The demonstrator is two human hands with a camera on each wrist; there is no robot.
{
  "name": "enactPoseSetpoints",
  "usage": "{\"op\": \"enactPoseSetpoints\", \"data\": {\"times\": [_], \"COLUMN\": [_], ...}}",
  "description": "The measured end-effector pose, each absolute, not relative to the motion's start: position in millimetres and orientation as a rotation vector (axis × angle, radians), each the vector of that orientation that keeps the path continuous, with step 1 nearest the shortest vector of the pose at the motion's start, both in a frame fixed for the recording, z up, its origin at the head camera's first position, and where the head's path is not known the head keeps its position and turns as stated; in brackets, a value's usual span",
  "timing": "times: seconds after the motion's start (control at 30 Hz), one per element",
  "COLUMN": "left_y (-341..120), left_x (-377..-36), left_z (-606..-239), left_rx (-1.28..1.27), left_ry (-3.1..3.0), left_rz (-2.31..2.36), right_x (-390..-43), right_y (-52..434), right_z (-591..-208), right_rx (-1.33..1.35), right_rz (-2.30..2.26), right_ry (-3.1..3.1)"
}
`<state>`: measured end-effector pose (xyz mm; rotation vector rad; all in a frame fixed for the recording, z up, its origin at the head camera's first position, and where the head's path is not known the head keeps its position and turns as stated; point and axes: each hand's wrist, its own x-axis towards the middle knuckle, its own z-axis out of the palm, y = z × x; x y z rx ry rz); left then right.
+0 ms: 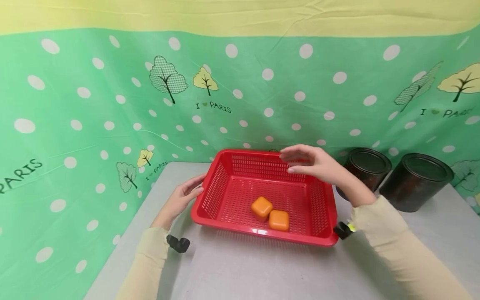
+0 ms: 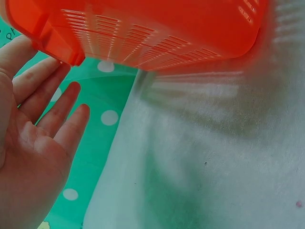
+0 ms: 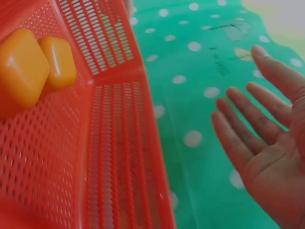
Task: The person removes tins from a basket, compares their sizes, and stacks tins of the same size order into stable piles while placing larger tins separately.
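Observation:
A red perforated plastic basket (image 1: 262,232) stands on the table with two orange rounded cubes inside. One cube (image 1: 261,207) lies against the other cube (image 1: 279,220), near the basket's front middle. My left hand (image 1: 181,200) is at the basket's left rim, thumb and fingertips touching its outer side; in the left wrist view its fingers (image 2: 71,125) are extended and spread. My right hand (image 1: 313,163) hovers over the back right corner of the basket. Nothing is in it, and the right wrist view shows its palm (image 3: 276,171) with loosely spread fingers.
Two dark lidded cans, a nearer-left can (image 1: 369,162) and a right can (image 1: 421,179), stand right of the basket. A green dotted curtain (image 1: 262,89) hangs behind the grey-white tabletop (image 1: 240,275) and along its left side.

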<state>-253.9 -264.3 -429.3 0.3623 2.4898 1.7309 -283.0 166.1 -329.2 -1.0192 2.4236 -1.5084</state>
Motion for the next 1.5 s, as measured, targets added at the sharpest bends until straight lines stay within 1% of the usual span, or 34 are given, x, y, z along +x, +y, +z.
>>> {"op": "enactPoseSetpoints", "data": {"times": [0.23,0.37,0.5,0.63,0.8,1.1,1.2,1.5], "left_y": [-261.2,-260.9,-264.4,-264.6,-265.3,-264.8,-264.9,-264.1], "left_x": [-254.4,-254.5,-254.2,-254.4,-255.2,-256.3,-255.8,-255.5], "left_z": [-432.6,-433.3,-431.0,-428.2,-428.6,-430.9,-430.7,-431.1], "left_rx": [0.370,0.364,0.358,0.370,0.375,0.386,0.378,0.376], "left_ry": [2.488,2.491,2.510,2.511,2.510,2.514,2.516,2.514], "left_rz": [1.746,1.736,1.739,1.739,1.727,1.716,1.710,1.730], "right_x": [-316.3,-328.6,-336.5,-337.1,-335.0,-327.5,-324.9,-321.2], "right_y": [119.9,106.2,96.3,93.5,90.8,81.8,79.3,77.3], "right_z": [-350.6,-366.4,-377.3,-384.5,-390.9,-405.2,-407.9,-407.3], "right_rx": [-1.094,-1.085,-1.074,-1.045,-0.903,-0.720,-0.720,-0.862], "right_rz": [-1.539,-1.487,-1.340,-1.156,-0.960,-0.909,-0.880,-0.775], "right_ry": [2.274,2.142,2.012,1.915,1.803,1.683,1.672,1.746]}}
